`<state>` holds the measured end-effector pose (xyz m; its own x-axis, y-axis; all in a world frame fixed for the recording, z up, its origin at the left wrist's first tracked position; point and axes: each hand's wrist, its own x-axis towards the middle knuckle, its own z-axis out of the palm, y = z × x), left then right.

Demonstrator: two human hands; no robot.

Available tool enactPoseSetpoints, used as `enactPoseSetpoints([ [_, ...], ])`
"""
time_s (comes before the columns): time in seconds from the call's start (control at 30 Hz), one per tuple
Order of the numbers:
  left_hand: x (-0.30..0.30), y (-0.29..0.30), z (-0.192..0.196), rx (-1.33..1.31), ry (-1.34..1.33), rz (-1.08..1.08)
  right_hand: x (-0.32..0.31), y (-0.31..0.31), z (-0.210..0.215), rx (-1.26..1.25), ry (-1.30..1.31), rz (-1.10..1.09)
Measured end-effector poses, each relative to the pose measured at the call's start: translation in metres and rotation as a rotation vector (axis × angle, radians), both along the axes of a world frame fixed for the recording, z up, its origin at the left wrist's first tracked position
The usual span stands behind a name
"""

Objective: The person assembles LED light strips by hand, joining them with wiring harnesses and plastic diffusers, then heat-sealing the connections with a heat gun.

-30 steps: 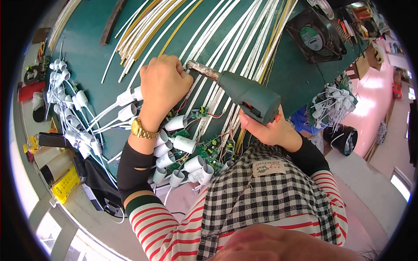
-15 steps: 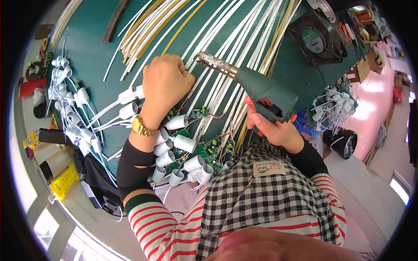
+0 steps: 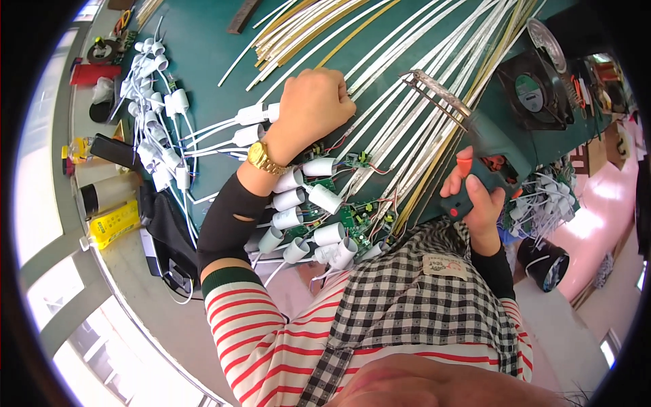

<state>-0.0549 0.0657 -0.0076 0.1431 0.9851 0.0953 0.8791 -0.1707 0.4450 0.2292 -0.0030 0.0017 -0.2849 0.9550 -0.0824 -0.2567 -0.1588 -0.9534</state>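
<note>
My right hand (image 3: 480,207) grips a dark green, pistol-shaped soldering gun (image 3: 498,146) with an orange trigger. Its scorched metal barrel points up and left, over the white strips, with the tip apart from my other hand. My left hand (image 3: 315,102), with a gold watch at the wrist, is closed in a fist above the bench; what it pinches is hidden beneath the fingers. Under that forearm lie several white plastic cups (image 3: 325,199) with leads and green circuit boards (image 3: 356,217). Long white LED-like strips (image 3: 407,115) fan out beyond both hands.
More white cups on cables (image 3: 152,122) lie in a row at the left. A black fan (image 3: 532,91) stands at the far right, with a heap of white wired parts (image 3: 546,197) below it. A yellow packet (image 3: 114,224) lies beside a black bag at the left.
The whole view has shifted, so the bench appears further right. My right hand and the soldering gun have drawn away from my left hand, to the right. My left hand stays closed.
</note>
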Motion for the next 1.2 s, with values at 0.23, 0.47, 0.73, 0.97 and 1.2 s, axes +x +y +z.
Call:
enactPoseSetpoints([
  [0.23,-0.022,0.003,0.023,-0.130,-0.192,-0.286,0.010,-0.002,0.001,0.009,-0.013,-0.059],
  [0.47,-0.028,0.008,0.023,-0.145,-0.121,-0.423,0.007,-0.003,0.000,-0.054,0.025,-0.062],
  [0.73,-0.021,0.008,0.013,0.119,0.107,-0.514,0.007,-0.003,0.004,-0.015,-0.010,-0.015],
  [0.97,-0.015,0.014,0.004,-0.017,-0.052,-0.271,0.004,-0.004,-0.001,-0.024,0.115,0.068],
  [1.2,-0.012,0.021,0.006,-0.144,-0.113,-0.157,-0.006,0.002,-0.006,-0.121,-0.030,0.131],
])
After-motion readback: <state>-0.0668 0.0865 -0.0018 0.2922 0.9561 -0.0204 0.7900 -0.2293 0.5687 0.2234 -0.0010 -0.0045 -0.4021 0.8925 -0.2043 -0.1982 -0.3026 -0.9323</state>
